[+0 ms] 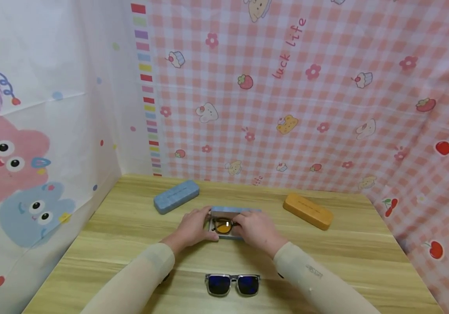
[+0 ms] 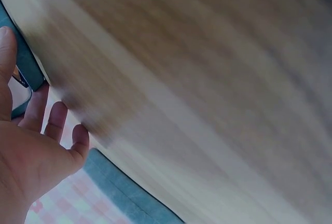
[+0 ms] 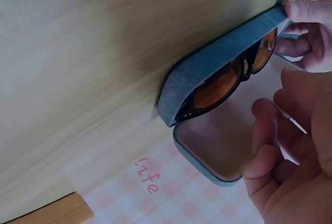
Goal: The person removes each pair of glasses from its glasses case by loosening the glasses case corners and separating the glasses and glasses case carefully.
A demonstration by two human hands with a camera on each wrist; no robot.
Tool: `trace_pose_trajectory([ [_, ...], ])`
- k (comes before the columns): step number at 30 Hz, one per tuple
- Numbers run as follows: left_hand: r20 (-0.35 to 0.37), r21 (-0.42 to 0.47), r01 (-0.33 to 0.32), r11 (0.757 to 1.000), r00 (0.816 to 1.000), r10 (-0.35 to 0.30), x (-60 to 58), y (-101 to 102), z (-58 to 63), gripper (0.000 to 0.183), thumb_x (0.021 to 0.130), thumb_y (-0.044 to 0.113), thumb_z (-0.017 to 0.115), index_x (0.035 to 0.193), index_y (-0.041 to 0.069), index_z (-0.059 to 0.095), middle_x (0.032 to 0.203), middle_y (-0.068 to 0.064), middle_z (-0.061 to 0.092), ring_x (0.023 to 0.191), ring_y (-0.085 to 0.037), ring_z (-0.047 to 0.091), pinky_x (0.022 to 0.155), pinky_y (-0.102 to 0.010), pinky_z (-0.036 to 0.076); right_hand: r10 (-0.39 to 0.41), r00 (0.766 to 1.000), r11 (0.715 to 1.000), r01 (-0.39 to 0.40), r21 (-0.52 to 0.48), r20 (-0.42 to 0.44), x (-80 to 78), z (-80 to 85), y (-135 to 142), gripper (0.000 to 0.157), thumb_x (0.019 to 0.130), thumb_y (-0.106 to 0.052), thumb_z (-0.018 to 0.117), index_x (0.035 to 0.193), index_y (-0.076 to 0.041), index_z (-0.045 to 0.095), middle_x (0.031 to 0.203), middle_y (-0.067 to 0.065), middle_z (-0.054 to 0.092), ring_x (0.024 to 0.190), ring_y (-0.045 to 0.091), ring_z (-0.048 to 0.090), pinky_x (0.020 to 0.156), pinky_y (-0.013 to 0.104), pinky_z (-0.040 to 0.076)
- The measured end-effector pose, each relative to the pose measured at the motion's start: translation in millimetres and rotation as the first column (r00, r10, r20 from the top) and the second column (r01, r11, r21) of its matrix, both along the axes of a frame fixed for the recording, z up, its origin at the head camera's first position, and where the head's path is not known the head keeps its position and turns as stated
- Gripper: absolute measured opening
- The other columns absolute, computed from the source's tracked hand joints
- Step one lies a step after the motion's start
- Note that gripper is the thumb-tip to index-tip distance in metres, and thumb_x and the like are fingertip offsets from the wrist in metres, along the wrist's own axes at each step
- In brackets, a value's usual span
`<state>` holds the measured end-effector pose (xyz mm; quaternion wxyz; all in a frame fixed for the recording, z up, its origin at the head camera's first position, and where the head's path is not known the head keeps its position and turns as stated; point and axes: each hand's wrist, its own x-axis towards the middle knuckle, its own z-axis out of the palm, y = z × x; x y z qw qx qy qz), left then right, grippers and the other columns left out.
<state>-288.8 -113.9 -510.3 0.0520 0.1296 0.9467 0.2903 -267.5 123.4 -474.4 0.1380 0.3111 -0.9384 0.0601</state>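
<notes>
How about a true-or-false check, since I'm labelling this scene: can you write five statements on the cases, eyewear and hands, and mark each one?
1. The open case holds orange-lensed glasses. True.
2. The orange case stands open. False: it is closed.
3. The left hand touches the open case. True.
4. The dark-lensed sunglasses lie inside a case. False: they lie on the table, nearer the person than the open case.
5. In the head view, the closed blue case lies left of the orange case. True.
</notes>
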Motion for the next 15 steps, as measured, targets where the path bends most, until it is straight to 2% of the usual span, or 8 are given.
trace_pose_trajectory([
  [7, 0.000, -0.004, 0.009, 1.000, 1.000, -0.009, -0.2, -1, 0.1, 0.104, 0.080, 0.048, 0.093, 0.164, 0.011, 0.042, 0.145, -0.011, 0.067, 0.144, -0.037, 0.052, 0.124, -0.058, 0.037, -0.105, 0.992, 0.990, 0.098, 0.099, 0.065, -2.6, 0.6, -9, 0.021, 0.100, -0.034, 0.077, 0.111, -0.016, 0.081, 0.103, 0.001, 0.082, 0.093, 0.020, 0.077, 0.081, 0.043, 0.062],
  [11, 0.002, 0.001, 0.010, 1.000, 1.000, -0.010, 0.5, -1, 0.8, 0.104, 0.081, 0.048, 0.093, 0.164, 0.012, 0.042, 0.147, -0.012, 0.066, 0.145, -0.037, 0.051, 0.125, -0.058, 0.036, -0.122, 0.991, 0.981, 0.114, 0.158, 0.045, -3.6, -0.7, -13, 0.019, 0.099, -0.036, 0.077, 0.101, -0.017, 0.081, 0.093, -0.001, 0.080, 0.083, 0.017, 0.074, 0.074, 0.039, 0.061],
  [15, -0.002, 0.000, 0.012, 1.000, 1.000, -0.012, 0.7, -1, 1.0, 0.104, 0.081, 0.048, 0.093, 0.164, 0.011, 0.042, 0.146, -0.012, 0.067, 0.146, -0.038, 0.051, 0.125, -0.058, 0.036, -0.119, 0.993, 0.974, 0.114, 0.193, 0.013, -3.8, -3.2, -15, 0.019, 0.100, -0.035, 0.077, 0.094, -0.018, 0.081, 0.089, -0.002, 0.080, 0.080, 0.015, 0.073, 0.070, 0.038, 0.061],
])
